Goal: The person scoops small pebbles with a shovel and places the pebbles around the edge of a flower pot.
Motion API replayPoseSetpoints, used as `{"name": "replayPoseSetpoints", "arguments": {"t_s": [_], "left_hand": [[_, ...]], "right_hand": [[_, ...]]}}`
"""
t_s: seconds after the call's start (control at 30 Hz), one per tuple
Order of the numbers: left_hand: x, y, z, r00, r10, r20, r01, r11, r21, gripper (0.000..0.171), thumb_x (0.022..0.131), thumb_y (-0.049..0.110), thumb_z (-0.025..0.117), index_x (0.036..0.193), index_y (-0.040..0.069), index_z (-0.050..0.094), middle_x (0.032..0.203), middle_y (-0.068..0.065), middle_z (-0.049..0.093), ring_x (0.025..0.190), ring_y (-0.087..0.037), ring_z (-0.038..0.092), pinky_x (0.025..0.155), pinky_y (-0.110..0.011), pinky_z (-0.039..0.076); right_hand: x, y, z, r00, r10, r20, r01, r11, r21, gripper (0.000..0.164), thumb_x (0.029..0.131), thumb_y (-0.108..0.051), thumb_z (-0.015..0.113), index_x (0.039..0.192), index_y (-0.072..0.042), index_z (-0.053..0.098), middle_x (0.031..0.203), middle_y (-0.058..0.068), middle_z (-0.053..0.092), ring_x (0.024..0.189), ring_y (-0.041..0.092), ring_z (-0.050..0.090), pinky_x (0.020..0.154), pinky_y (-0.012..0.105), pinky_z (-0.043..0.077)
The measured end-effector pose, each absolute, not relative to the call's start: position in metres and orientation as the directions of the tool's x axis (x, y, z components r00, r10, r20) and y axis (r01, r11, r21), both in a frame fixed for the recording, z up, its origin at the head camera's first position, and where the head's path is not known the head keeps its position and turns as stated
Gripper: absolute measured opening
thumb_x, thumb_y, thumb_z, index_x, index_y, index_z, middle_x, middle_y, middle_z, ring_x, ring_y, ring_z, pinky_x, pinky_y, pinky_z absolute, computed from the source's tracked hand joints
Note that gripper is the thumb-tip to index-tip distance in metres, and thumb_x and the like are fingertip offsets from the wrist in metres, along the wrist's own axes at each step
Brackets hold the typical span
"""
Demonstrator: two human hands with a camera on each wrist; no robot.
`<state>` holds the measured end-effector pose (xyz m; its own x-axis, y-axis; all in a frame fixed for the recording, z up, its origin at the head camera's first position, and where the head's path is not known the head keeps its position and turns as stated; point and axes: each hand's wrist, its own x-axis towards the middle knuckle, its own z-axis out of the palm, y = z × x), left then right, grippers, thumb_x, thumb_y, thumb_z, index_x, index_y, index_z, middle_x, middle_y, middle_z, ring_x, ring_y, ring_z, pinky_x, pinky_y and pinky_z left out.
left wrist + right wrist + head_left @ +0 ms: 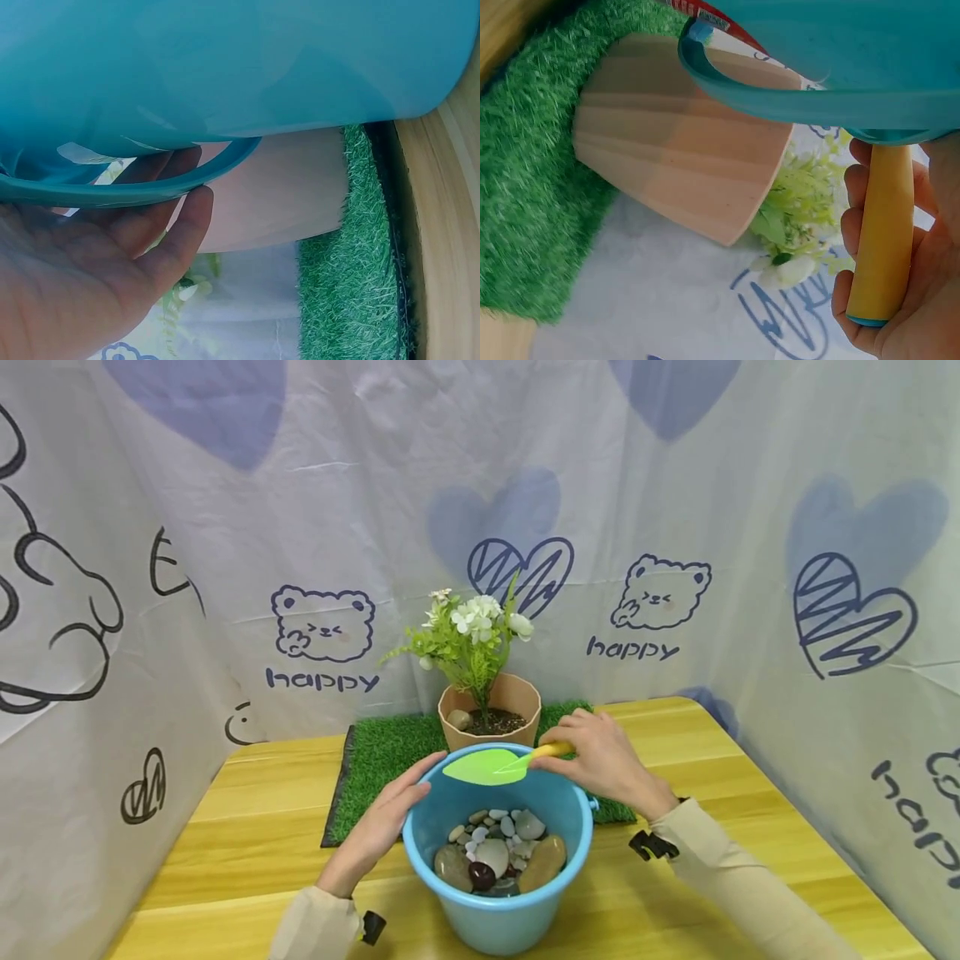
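A blue bucket (504,935) stands on the table, with stones (491,856) of several sizes and colours at its bottom. My left hand (386,827) grips its left rim, and the left wrist view shows the fingers and thumb around a blue band (120,193) at the bucket's top. My right hand (600,756) holds a small trowel (487,767) by its yellow handle (883,232). Its green, leaf-shaped blade lies over the far part of the bucket's opening, above the stones; nothing shows on it.
Behind the bucket, a beige pot (517,697) with white flowers (480,618), dark soil and a stone stands on a green turf mat (382,760). The wooden table (255,827) is bordered by a printed curtain (420,510) at the back and sides.
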<state>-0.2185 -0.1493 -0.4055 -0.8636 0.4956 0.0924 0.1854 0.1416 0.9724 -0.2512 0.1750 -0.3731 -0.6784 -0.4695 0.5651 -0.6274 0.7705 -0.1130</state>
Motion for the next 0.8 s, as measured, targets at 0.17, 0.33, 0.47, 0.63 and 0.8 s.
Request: {"name": "replayPoseSetpoints", "arguments": {"t_s": [0.17, 0.33, 0.47, 0.63, 0.8], "left_hand": [[-0.218, -0.149, -0.405, -0.869, 0.486, 0.098, 0.198, 0.157, 0.968, 0.049, 0.108, 0.031, 0.032, 0.156, 0.021, 0.028, 0.152, -0.016, 0.041, 0.126, -0.043, 0.054, 0.096, -0.05, 0.052], [-0.218, -0.149, -0.405, -0.871, 0.481, 0.099, 0.202, 0.167, 0.965, 0.048, 0.108, 0.031, 0.032, 0.155, 0.022, 0.029, 0.151, -0.016, 0.042, 0.125, -0.04, 0.055, 0.096, -0.048, 0.053], [-0.217, -0.148, -0.405, -0.876, 0.474, 0.092, 0.196, 0.175, 0.965, 0.049, 0.108, 0.032, 0.033, 0.155, 0.021, 0.029, 0.151, -0.015, 0.043, 0.124, -0.037, 0.056, 0.094, -0.046, 0.054], [-0.217, -0.148, -0.405, -0.877, 0.471, 0.092, 0.196, 0.177, 0.964, 0.049, 0.108, 0.031, 0.033, 0.155, 0.02, 0.029, 0.152, -0.015, 0.042, 0.127, -0.038, 0.053, 0.095, -0.045, 0.054], [-0.217, -0.149, -0.406, -0.877, 0.472, 0.09, 0.19, 0.168, 0.967, 0.048, 0.108, 0.031, 0.033, 0.155, 0.024, 0.03, 0.152, -0.015, 0.041, 0.128, -0.039, 0.052, 0.095, -0.044, 0.054]], "right_hand": [[-0.248, 0.173, -0.369, -0.6, -0.538, 0.592, -0.662, 0.75, 0.01, 0.032, 0.077, -0.052, 0.077, 0.091, -0.024, 0.078, 0.084, -0.009, 0.07, 0.077, 0.012, 0.055, 0.072, 0.032, 0.036], [-0.247, 0.172, -0.365, -0.536, -0.604, 0.59, -0.692, 0.715, 0.103, 0.029, 0.077, -0.05, 0.077, 0.093, -0.025, 0.078, 0.084, -0.011, 0.07, 0.075, 0.01, 0.056, 0.069, 0.031, 0.037], [-0.246, 0.171, -0.364, -0.512, -0.635, 0.579, -0.72, 0.684, 0.114, 0.026, 0.076, -0.045, 0.079, 0.094, -0.026, 0.078, 0.084, -0.012, 0.07, 0.076, 0.009, 0.056, 0.068, 0.028, 0.035], [-0.245, 0.17, -0.361, -0.47, -0.684, 0.557, -0.737, 0.652, 0.178, 0.024, 0.075, -0.043, 0.081, 0.094, -0.028, 0.079, 0.085, -0.012, 0.069, 0.078, 0.009, 0.056, 0.069, 0.028, 0.034], [-0.243, 0.166, -0.356, -0.437, -0.734, 0.52, -0.752, 0.615, 0.237, 0.021, 0.073, -0.042, 0.082, 0.089, -0.03, 0.078, 0.081, -0.012, 0.063, 0.074, 0.01, 0.05, 0.072, 0.03, 0.035]]}}
